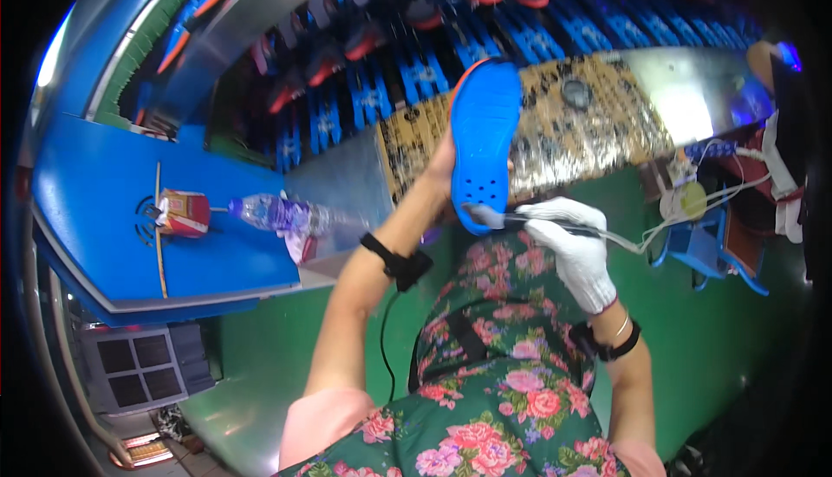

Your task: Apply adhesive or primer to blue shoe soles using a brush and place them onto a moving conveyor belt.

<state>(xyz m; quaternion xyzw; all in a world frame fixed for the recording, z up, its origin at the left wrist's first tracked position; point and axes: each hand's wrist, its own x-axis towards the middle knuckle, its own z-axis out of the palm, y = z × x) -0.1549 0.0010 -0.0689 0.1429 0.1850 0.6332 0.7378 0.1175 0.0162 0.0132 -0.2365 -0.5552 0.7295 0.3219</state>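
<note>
A blue insole (pixel 487 130) with an orange edge is held upright in front of me, its end with several small holes pointing down toward me. My left hand (pixel 442 163), bare, is closed around its left side; most of the fingers are hidden behind it. In a white knitted glove, my right hand (pixel 568 247) grips a thin dark-handled brush (pixel 513 216), from which a pale cord or hose runs off to the right. The greyish brush tip touches or nearly touches the insole's lower end, just below the holes.
Behind the insole lies a glue-stained cardboard sheet (pixel 607 117) with a dark round piece (pixel 576 93) on it. Blue racks (pixel 373 100) with several soles line the back. A plastic bottle (pixel 286 214) and red box (pixel 184 214) lie left; blue chairs (pixel 702 247) stand right.
</note>
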